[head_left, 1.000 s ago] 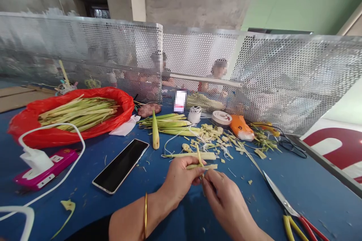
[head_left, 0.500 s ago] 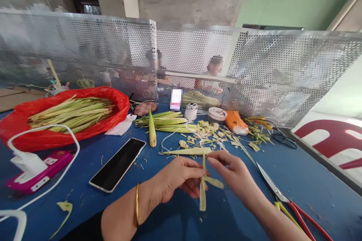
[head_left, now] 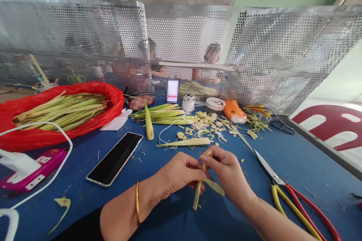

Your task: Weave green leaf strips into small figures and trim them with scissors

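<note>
My left hand (head_left: 177, 175) and my right hand (head_left: 226, 175) meet low over the blue table (head_left: 158, 214), both pinched on a pale green leaf strip (head_left: 198, 196). One end of the strip hangs down below my fingers, a second piece (head_left: 215, 187) angles to the right, and a short tip sticks up between my fingertips. A gold bangle (head_left: 137, 208) circles my left wrist. Just beyond my hands lies a cut stalk (head_left: 186, 142) among loose trimmings.
A red bag of green strips (head_left: 62, 111) sits at left, with a pink power strip and white charger (head_left: 28, 163) in front. A black phone (head_left: 115, 158) lies left of my hands. Scissors with red and yellow handles (head_left: 285, 192) lie at right. Thread spool (head_left: 188, 102), tape roll (head_left: 215, 104), perforated metal screen (head_left: 254, 56) behind; people beyond it.
My right hand has come back in to the left hand and pinches the strip's upper end. The strip has turned from crosswise to hanging down. The camera has tilted down a little.
</note>
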Demonstrator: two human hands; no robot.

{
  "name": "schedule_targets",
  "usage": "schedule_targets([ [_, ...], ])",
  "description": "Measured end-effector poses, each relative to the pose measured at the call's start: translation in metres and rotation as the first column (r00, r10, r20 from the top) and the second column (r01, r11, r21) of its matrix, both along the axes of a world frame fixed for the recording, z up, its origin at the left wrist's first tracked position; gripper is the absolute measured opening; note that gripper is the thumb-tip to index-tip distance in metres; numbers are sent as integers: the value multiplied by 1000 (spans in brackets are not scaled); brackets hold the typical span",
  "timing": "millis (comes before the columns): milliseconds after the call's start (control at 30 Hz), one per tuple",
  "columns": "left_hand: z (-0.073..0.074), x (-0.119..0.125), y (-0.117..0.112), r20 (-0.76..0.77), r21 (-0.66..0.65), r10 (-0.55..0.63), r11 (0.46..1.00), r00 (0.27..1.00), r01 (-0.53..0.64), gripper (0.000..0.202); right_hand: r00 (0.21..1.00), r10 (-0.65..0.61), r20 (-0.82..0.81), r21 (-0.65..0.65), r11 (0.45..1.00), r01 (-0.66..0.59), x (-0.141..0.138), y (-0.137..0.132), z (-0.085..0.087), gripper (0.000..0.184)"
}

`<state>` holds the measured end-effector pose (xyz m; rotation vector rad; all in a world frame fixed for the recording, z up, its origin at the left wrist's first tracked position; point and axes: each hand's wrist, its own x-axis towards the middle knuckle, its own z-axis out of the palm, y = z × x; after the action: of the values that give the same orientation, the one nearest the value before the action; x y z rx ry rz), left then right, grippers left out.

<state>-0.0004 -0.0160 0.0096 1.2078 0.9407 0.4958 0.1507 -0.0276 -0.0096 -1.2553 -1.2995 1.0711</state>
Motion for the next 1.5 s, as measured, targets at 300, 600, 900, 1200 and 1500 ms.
schedule_targets([
  [300,-1,1,0,86,-43,106,994,991,-103,29,998,4,-70,-4,1000,-4,14,13,7,35],
  [600,-1,-4,8,173,-85,266,963,949,-254,32,991,-36,-129,-71,997,27,17,14,9,52],
  [900,-7,3,6,430,-122,463,881,775,-458,36,925,123,-360,-246,944,-222,-5,1,-3,39],
  [1200,-4,8,-1,409,-35,381,914,829,-403,19,965,113,-237,-103,985,-141,-15,-11,-1,32],
  [1500,3,3,1,379,40,357,915,853,-401,19,959,122,-255,-101,983,-152,-14,-12,1,33],
])
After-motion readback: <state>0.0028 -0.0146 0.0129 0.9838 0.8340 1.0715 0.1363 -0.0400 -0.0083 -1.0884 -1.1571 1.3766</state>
